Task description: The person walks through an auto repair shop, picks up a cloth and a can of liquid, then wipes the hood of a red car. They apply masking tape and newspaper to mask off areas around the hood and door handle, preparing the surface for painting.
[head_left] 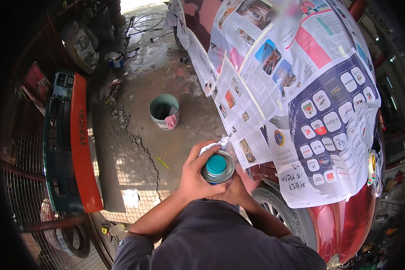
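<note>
My left hand (194,180) grips a round metal can (216,165) with a teal lid at chest height, its fingers and thumb wrapped round the can. My right hand (231,191) holds the same can from below and the right, its fingers partly hidden by the can. A crumpled white paper or cloth (221,142) shows just beyond my left fingertips; whether they hold it I cannot tell. To the right is a red car (342,229) masked with taped newspaper sheets (274,103).
A green bucket (164,112) with a pink rag stands on the cracked concrete floor (126,117) ahead. A long orange and dark green vehicle panel (83,148) lies along the left, beside wire mesh (24,180). The car's wheel (279,211) is close by my right arm.
</note>
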The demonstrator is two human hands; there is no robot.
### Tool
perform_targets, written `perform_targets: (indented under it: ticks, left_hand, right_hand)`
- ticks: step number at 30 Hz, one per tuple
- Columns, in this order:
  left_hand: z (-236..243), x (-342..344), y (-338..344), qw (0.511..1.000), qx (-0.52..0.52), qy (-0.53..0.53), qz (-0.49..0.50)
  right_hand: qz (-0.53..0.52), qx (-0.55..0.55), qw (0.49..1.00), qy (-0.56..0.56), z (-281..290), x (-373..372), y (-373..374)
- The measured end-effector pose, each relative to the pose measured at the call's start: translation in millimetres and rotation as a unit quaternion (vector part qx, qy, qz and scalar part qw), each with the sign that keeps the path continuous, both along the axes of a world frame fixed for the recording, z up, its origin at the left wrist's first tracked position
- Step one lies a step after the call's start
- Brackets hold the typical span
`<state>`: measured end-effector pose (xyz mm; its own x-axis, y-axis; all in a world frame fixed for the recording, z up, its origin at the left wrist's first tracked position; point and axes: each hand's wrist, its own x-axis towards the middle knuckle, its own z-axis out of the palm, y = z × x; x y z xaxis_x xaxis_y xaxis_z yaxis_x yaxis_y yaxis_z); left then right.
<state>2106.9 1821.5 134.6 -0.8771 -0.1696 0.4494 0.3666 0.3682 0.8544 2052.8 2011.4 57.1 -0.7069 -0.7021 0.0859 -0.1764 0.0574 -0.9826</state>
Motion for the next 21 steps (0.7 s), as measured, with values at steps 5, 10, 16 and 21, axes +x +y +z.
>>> perform_targets:
  ticks: [5,10,16,21]
  left_hand:
    - [-43.9,-14.0,-84.8,0.988,0.153,0.007,0.026]
    - [-91.8,-69.3,-176.0,0.904,0.366,-0.045,0.214]
    - [-115.5,-136.7,-346.5,0.899,0.272,-0.052,0.34]
    - [-68.5,-118.1,-500.4,0.851,0.014,-0.076,0.519]
  right_hand:
    - [0.124,0.018,0.988,0.093,-12.5,-38.9,-71.6]
    - [0.135,0.004,0.991,0.016,-42.9,-98.8,-156.8]
    - [0.266,-0.011,0.957,-0.111,-6.9,-196.9,-329.2]
    - [0.283,-0.036,0.958,0.011,10.8,-253.1,-463.7]
